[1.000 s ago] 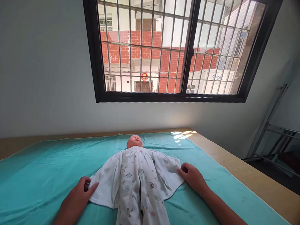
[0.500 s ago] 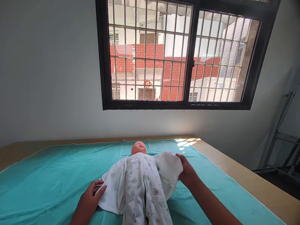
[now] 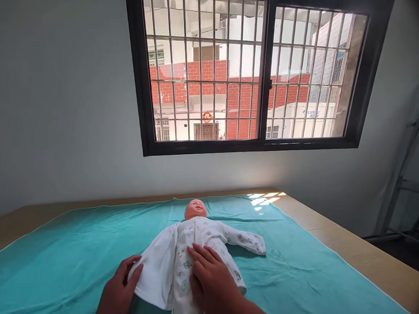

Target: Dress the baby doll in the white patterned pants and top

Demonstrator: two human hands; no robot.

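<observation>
A baby doll (image 3: pixel 195 208) lies on its back on a teal cloth (image 3: pixel 95 245), its head toward the wall. Over its body is a white baby shirt (image 3: pixel 248 241) with small animal prints, the right-side sleeve stretched out flat. The left front of the shirt lies spread open, its plain white inside up. My left hand (image 3: pixel 120 286) has its thumb and fingers at the outer edge of that panel. Printed baby pants (image 3: pixel 183 281) lie along the doll's middle. My right hand (image 3: pixel 211 277) rests on the printed fabric there, fingers stretched out, hiding part of it.
The teal cloth covers most of a wooden table (image 3: pixel 334 237), whose bare edge shows along the back and right. A wall with a barred, dark-framed window (image 3: pixel 250 146) rises behind it. A metal frame (image 3: pixel 398 186) stands at the right.
My right hand has let go of the shirt's right front and moved left onto the doll's middle. That panel is now folded inward, with its sleeve showing. My left hand has stayed at the left panel.
</observation>
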